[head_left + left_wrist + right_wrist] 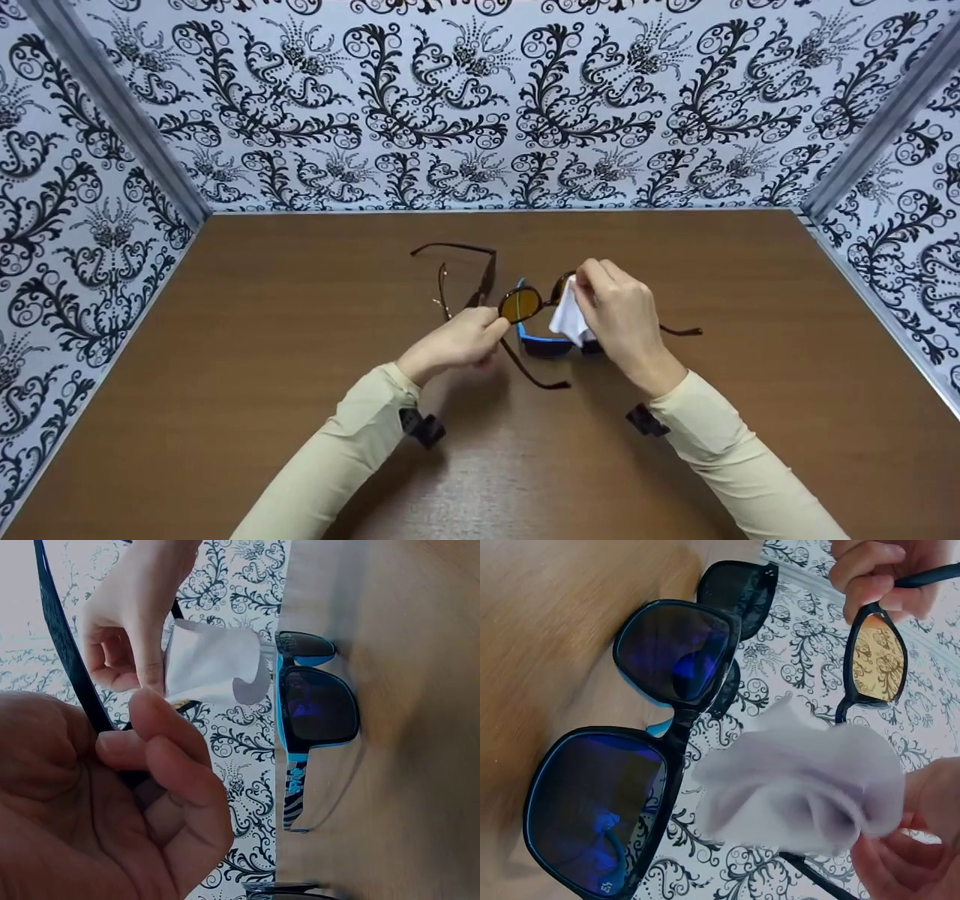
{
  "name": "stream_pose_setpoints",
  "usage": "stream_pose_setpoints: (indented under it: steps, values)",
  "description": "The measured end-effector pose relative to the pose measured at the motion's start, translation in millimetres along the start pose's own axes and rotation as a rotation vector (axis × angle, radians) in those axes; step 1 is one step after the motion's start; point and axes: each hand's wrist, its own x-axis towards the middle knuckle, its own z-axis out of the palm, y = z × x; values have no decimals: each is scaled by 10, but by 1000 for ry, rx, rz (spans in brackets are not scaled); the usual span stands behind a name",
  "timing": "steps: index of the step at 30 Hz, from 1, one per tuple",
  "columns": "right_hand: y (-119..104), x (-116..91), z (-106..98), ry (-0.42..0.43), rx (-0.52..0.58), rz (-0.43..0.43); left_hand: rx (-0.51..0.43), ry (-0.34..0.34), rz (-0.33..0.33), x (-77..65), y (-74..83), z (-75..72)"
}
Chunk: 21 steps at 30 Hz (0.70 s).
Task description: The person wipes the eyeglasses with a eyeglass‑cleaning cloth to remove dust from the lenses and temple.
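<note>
Amber-lensed glasses (520, 304) are held above the table by my left hand (463, 337), which pinches the frame beside one lens. One temple of these glasses sticks out below that hand, its tip toward me. My right hand (622, 315) pinches a white cloth (571, 315) over the other lens, mostly hidden by the cloth and fingers. In the right wrist view the cloth (802, 787) is crumpled, and the uncovered lens (881, 660) looks yellow-orange. Black-and-blue sunglasses (322, 705) rest on the table beneath the held glasses.
Dark sunglasses (486, 281) lie on the wooden table (300, 300) just beyond my left hand, temples pointing left. Patterned walls (480, 90) enclose the table at the back and both sides.
</note>
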Motion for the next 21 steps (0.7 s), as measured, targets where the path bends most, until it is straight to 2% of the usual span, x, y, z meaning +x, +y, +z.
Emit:
stream_pose_setpoints:
  steps: [6,9,13,16,18,21]
  values:
    - [0,-30,-7,-125,117,-38,-47,-17,9,-3,-34,1]
    - [1,-55,-9,-147,86,-32,-62,-39,3,-11,-33,-14]
    - [6,-79,-4,-91,-24,-17,-78,-72,-6,-18,-24,-28]
    - [22,-71,3,-25,-62,2,-74,-75,-11,-18,-11,-33]
    - [36,-55,5,9,-44,7,-60,-66,-9,-12,-5,-28]
    - [58,-34,7,30,39,-14,-25,-46,1,-1,-1,-12]
